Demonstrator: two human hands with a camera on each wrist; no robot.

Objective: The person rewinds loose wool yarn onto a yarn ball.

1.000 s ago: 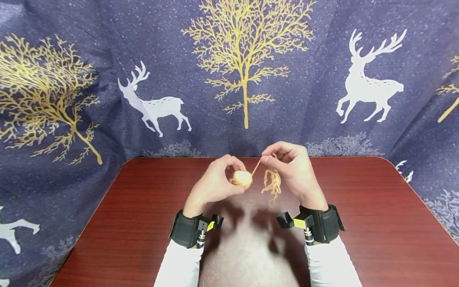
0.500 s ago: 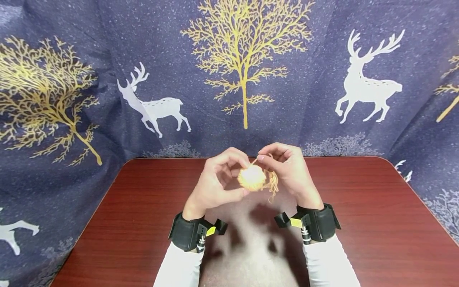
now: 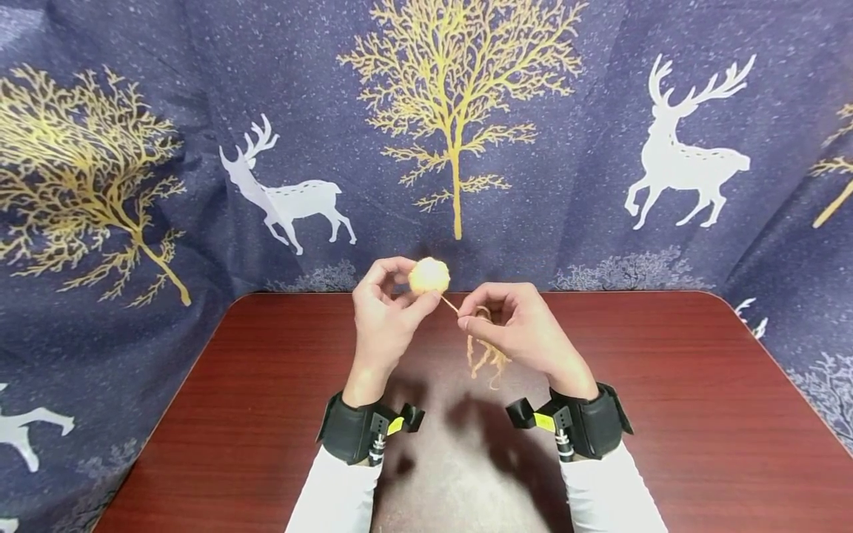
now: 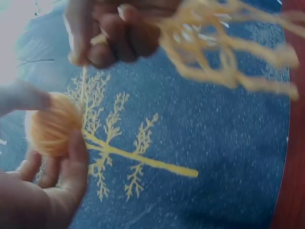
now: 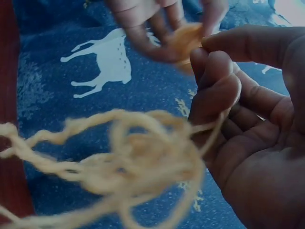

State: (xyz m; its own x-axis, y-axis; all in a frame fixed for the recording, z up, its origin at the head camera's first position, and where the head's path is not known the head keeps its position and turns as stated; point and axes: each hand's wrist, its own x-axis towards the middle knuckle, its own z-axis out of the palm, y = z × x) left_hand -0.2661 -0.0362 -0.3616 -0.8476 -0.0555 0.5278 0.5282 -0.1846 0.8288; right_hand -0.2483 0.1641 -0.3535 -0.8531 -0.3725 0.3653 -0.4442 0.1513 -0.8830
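Note:
A small ball of pale orange yarn (image 3: 429, 275) is held up between the thumb and fingers of my left hand (image 3: 383, 318). In the left wrist view the wound strands of the yarn ball (image 4: 55, 125) show clearly. From the ball a short taut strand (image 3: 450, 304) runs to my right hand (image 3: 520, 329), which pinches it between thumb and forefinger. Below that hand dangles a loose tangle of yarn (image 3: 486, 355). Up close, the right wrist view shows the tangle (image 5: 143, 162) as looped, kinked strands, partly blurred.
Both hands are above the far part of a red-brown table (image 3: 266, 385) with a greyish worn middle. Behind its far edge hangs a dark blue cloth (image 3: 400, 148) printed with deer and trees. Each wrist wears a black camera band (image 3: 593, 422).
My left hand has raised the yarn ball and turned with it, ending farther left and back. My right hand has dipped slightly, still pinching the strand, with the tangle hanging lower.

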